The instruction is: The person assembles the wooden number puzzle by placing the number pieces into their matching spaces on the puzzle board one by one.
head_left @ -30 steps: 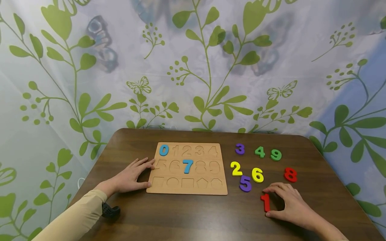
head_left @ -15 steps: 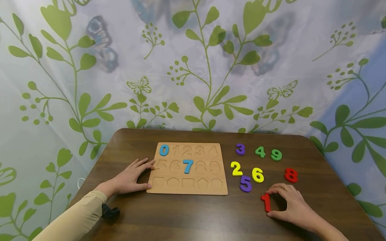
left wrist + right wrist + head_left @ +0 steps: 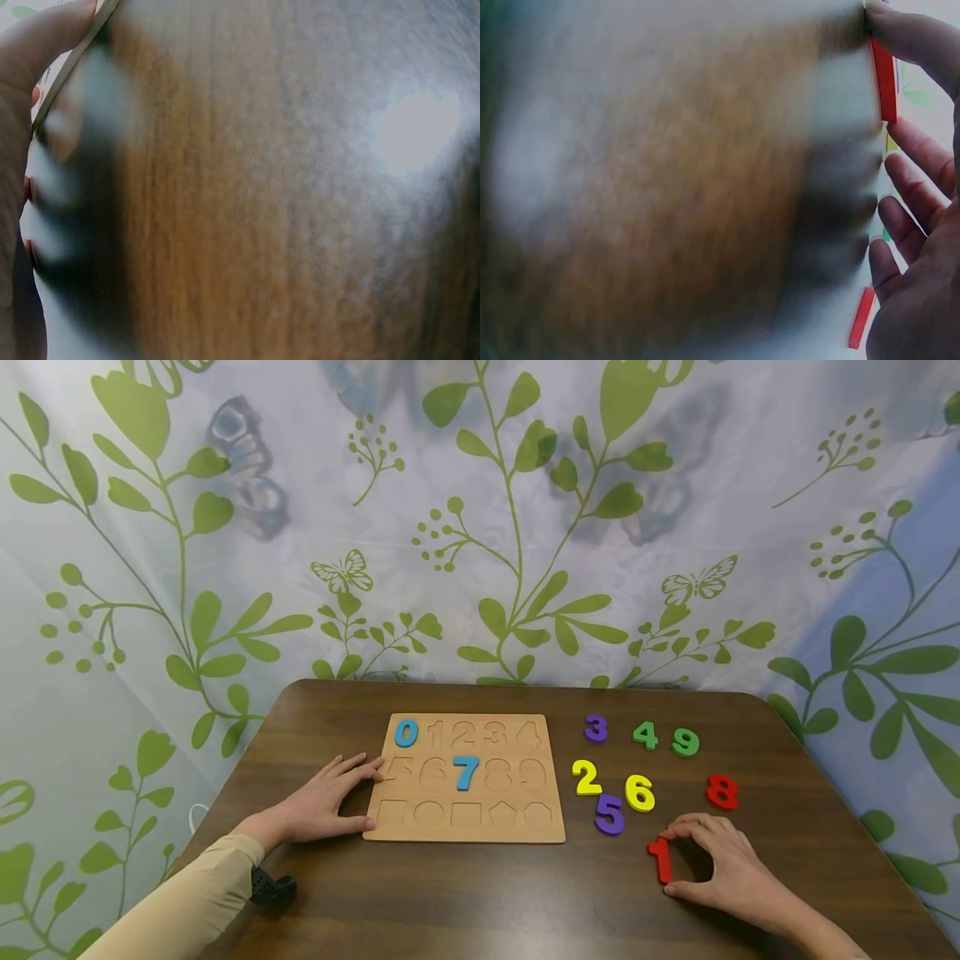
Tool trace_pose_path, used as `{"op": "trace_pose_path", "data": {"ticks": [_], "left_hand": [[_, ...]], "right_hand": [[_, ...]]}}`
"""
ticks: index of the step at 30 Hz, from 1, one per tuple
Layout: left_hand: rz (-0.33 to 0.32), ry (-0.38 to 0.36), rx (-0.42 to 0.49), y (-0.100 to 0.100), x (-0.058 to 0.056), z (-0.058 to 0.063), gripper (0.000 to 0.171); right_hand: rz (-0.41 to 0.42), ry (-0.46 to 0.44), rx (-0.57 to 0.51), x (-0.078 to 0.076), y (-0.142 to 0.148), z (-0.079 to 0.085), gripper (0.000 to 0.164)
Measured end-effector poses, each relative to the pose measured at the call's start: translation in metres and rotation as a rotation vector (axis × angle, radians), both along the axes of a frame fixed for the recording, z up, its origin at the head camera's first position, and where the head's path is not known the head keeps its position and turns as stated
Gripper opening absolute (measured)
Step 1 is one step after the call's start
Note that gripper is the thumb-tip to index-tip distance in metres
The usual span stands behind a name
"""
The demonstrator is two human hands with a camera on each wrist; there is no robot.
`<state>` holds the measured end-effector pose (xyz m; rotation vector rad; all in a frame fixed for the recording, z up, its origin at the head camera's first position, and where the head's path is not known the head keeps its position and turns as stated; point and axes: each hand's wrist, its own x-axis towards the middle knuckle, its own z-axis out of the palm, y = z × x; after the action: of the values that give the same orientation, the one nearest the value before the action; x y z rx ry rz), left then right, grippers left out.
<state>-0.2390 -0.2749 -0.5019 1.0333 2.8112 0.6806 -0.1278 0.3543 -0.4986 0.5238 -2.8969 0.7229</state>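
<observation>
On the table lies a wooden number board with a blue 0 and a blue 7 on it. My left hand rests at the board's left edge, fingers extended and thumb at its near left corner. In the left wrist view the thumb overlaps the board's edge. At the right, my right hand pinches a red number 1 lengthwise, index finger at its top and thumb at its foot. The right wrist view shows the red 1 edge-on between thumb and index finger.
Right of the board lie a purple 3, green 4, green 9, yellow 2, yellow 6, purple 5 and red 8. A patterned curtain hangs behind the table.
The right hand has shifted very slightly right with the red 1, its fingers staying at the piece's two ends. The left hand and board stay put.
</observation>
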Motion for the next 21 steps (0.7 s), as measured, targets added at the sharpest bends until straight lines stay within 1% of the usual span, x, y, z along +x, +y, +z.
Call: {"op": "trace_pose_path", "data": {"ticks": [5, 12, 16, 21], "left_hand": [[0.008, -0.012, -0.007, -0.0001, 0.0004, -0.0001, 0.067], [0.002, 0.0, -0.003, -0.0001, 0.0001, 0.0004, 0.065], [0.007, -0.017, -0.007, -0.0002, 0.0005, 0.0018, 0.067], [0.002, -0.006, -0.015, -0.0001, 0.0006, 0.002, 0.068]], "right_hand": [[0.002, 0.01, 0.001, 0.0002, 0.0001, 0.0001, 0.057], [0.003, 0.017, -0.004, 0.0003, 0.0005, 0.0012, 0.057], [0.005, 0.018, -0.007, -0.0001, 0.0005, 0.0012, 0.056], [0.003, 0.009, -0.004, -0.0011, 0.0007, 0.0008, 0.055]]}}
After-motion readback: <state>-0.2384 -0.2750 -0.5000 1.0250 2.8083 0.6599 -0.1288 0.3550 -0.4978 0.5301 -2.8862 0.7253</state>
